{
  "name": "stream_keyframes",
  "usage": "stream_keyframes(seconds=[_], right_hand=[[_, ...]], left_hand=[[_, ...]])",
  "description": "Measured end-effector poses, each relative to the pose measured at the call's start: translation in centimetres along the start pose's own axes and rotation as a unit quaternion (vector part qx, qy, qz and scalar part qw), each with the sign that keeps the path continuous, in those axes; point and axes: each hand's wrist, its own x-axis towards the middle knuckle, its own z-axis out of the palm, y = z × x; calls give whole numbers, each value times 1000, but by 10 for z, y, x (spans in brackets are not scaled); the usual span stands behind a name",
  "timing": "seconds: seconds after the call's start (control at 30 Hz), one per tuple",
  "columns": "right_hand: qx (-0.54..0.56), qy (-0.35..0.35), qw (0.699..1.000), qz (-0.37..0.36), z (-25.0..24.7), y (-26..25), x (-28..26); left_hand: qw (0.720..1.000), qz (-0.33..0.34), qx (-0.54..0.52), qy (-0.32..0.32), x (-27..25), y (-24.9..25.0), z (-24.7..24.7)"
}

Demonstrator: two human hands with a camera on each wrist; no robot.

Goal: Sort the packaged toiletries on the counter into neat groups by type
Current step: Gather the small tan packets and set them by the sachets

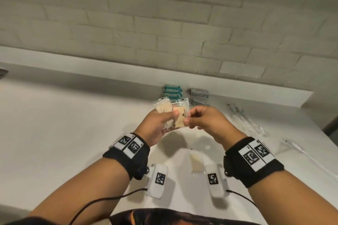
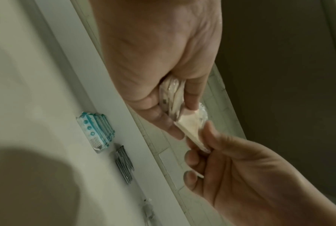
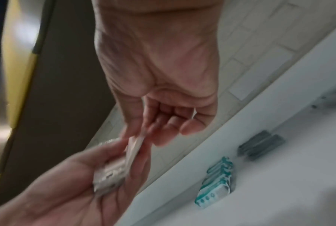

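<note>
Left hand [image 1: 157, 126] gripping fanned beige packets [image 1: 164, 108], right hand [image 1: 206, 120] pinching the front packet [image 1: 180, 118], its long axis upright

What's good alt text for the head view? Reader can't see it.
Above a white counter, the left hand holds a fan of beige packets while the right hand pinches the front one. Teal packets and grey packets lie grouped by the brick wall.

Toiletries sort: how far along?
Done: teal packets and grey packets grouped by the wall. In hand: left hand grips tan packets; right hand pinches one. Left: one tan packet near the counter's edge, clear-wrapped items at right.
</note>
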Motion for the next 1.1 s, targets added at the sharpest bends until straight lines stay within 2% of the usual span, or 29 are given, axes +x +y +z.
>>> stream_keyframes(seconds=[0.07,0.17,0.27,0.3,0.37,0.4,0.43,0.47,0.53,0.57,0.63,0.77,0.93,1.1], right_hand=[[26,49,998,-21,1,1,2],[42,130,989,-57,-6,7,5],[-88,178,966,-166,-15,13,5],[-166,181,944,-221,-17,14,4],[-313,182,879,-311,-20,15,1],[-359,183,854,-331,-22,16,0],[-377,179,845,-335,-22,16,-1],[-368,169,858,-316,-22,15,-2],[-261,140,928,-224,-22,11,-4],[-208,136,952,-181,-22,9,-4],[-157,142,970,-123,-23,5,-1],[-197,99,975,-31,-19,-2,6],[-159,102,982,-27,-17,-3,7],[-235,89,967,-33,-12,3,7]], left_hand=[[1000,3,3,-18,0,1,4],[999,-20,28,1,1,7,7],[995,-89,40,-14,2,9,7],[994,-101,36,-26,1,10,8],[994,-96,26,-36,0,9,10],[995,-86,25,-33,0,8,11],[997,-71,29,-25,1,7,12],[998,-57,37,-13,3,5,12],[998,-29,53,9,5,4,12],[998,-16,64,16,5,3,12],[996,2,89,20,6,3,11],[990,23,138,5,4,2,12],[985,28,169,3,1,2,8],[983,21,181,10,1,-2,6]])
